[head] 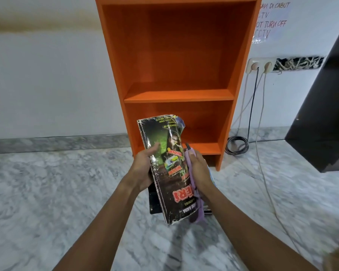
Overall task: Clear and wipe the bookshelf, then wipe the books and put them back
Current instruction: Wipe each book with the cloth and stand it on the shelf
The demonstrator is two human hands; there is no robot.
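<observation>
An orange bookshelf [179, 94] stands against the white wall, and its visible shelves hold nothing. In front of it my left hand [143, 167] grips the spine edge of a worn black book [165, 167] with a green picture and red lettering, held upside down and tilted. My right hand [199, 171] holds a lilac cloth [196, 194] against the book's right edge. Under the book a low stack of other books [155, 204] lies on the floor, mostly hidden.
The floor [57, 192] is grey-white marble. Right of the shelf, a wall socket [259, 65] feeds cables [237, 145] that run down and coil on the floor. A dark cabinet [325, 114] juts in at the right. A handwritten paper notice [270, 22] hangs on the wall.
</observation>
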